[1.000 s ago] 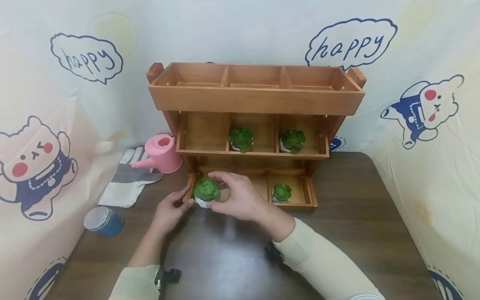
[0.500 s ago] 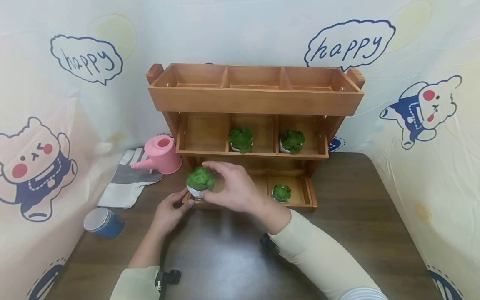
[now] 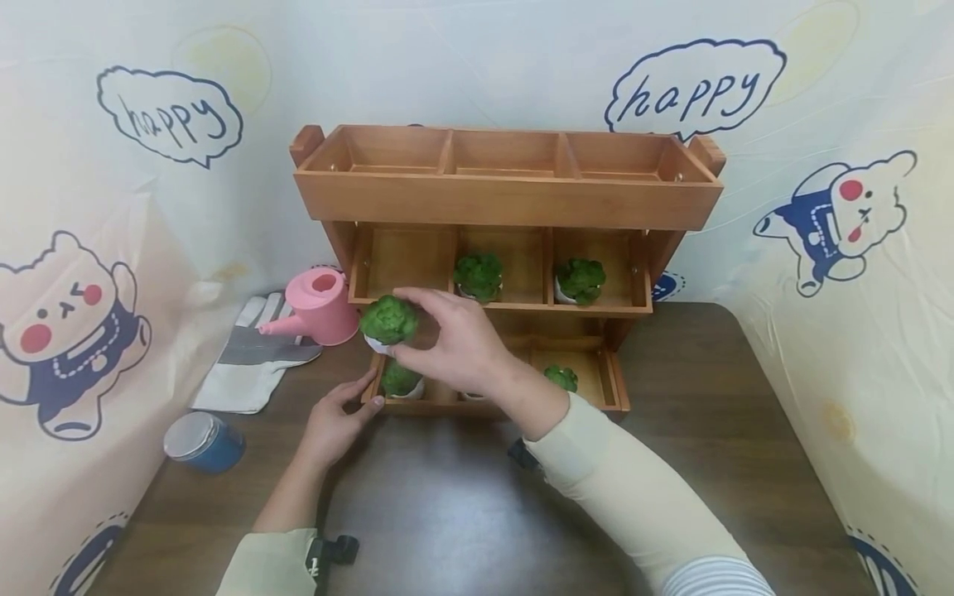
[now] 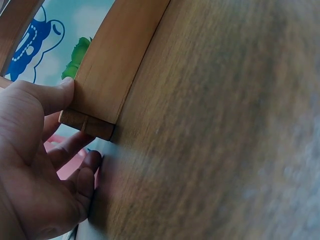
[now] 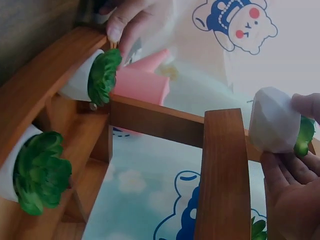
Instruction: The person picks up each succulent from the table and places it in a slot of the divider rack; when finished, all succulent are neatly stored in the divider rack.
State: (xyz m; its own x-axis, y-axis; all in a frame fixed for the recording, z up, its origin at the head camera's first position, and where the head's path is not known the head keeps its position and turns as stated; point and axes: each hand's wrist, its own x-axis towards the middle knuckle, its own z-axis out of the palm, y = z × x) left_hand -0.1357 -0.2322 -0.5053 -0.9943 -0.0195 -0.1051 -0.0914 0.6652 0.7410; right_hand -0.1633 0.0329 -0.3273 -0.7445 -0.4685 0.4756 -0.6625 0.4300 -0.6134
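My right hand [image 3: 465,348] holds a potted succulent [image 3: 389,320] between thumb and fingers, in front of the left end of the wooden tiered planter shelf [image 3: 514,201]. In the right wrist view its white faceted pot [image 5: 275,120] shows clearly. My left hand [image 3: 339,422] grips the front left corner of the lowest tier; in the left wrist view the thumb [image 4: 62,95] lies on the front board [image 4: 117,60]. Inside that tier, another succulent [image 3: 402,381] fills the left compartment and one [image 3: 561,378] the right. The middle one is mostly hidden by my right hand.
Two succulents, one in the middle [image 3: 479,276] and one at the right [image 3: 581,281], sit in the second tier. Left of the shelf are a pink watering can [image 3: 322,306], a grey-and-white glove [image 3: 257,356] and a blue jar with a silver lid [image 3: 204,442].
My right hand has raised the potted succulent up and left from in front of the lowest tier, revealing another succulent in the left compartment. My left hand has stayed at the corner.
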